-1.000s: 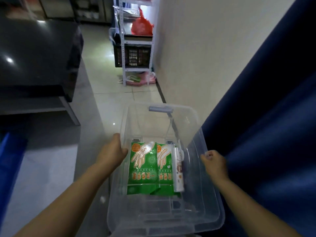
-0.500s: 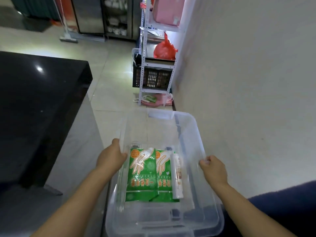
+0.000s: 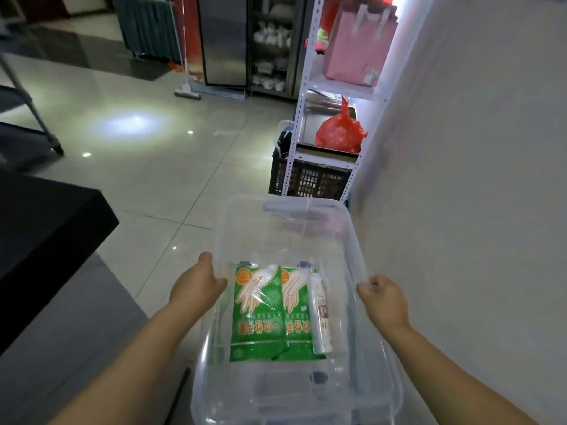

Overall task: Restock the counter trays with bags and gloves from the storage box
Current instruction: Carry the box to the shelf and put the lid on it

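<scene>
A: Where are the hands?
B: The left hand (image 3: 196,286) curls over the left rim of the clear box (image 3: 352,228); the right hand (image 3: 385,299) grips the right rim.
A: What's inside?
B: Two green glove packs (image 3: 256,317) lie flat side by side. They're printed with glove outlines and red Chinese characters, upside down from here. A white roll (image 3: 320,317) lies against the right pack.

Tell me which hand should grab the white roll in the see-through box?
Probably the right hand: it grips the right rim of the clear plastic box, and the white roll lies nearest that side. The left hand would cross two green glove packets.
</scene>
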A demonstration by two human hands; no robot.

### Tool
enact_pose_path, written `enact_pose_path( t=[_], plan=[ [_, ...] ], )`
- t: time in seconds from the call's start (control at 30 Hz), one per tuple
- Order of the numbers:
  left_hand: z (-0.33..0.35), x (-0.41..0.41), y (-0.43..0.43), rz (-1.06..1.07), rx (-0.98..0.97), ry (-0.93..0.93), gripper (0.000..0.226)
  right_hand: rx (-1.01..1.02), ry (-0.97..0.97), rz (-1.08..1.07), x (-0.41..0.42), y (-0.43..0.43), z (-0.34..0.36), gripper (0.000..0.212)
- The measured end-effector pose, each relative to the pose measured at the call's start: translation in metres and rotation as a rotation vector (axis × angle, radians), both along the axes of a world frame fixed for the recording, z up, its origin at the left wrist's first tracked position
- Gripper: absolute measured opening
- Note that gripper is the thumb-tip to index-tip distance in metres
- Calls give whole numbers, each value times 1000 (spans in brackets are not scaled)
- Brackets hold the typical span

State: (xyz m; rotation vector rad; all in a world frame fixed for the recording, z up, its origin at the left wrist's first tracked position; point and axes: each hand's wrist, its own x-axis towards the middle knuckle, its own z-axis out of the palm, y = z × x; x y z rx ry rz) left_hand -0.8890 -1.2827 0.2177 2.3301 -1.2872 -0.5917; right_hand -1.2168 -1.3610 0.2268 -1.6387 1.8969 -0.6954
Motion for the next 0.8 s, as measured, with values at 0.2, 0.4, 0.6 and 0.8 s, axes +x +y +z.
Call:
enact_pose_path(
  t=[0.2,0.4,0.6,0.8],
  plan=[
    [-6,20,-76,156,15,4,45,5,24,123,37,-127,5,10],
    [-18,82,-179,220,10,-34,46,26,35,187,109,-246,-8,19],
    [-16,163,-299,237,22,-23,44,70,46,197,190,-359,-12,23],
    [-14,232,-407,254,18,1,44,69,0,180,256,-460,-12,17]
  ],
)
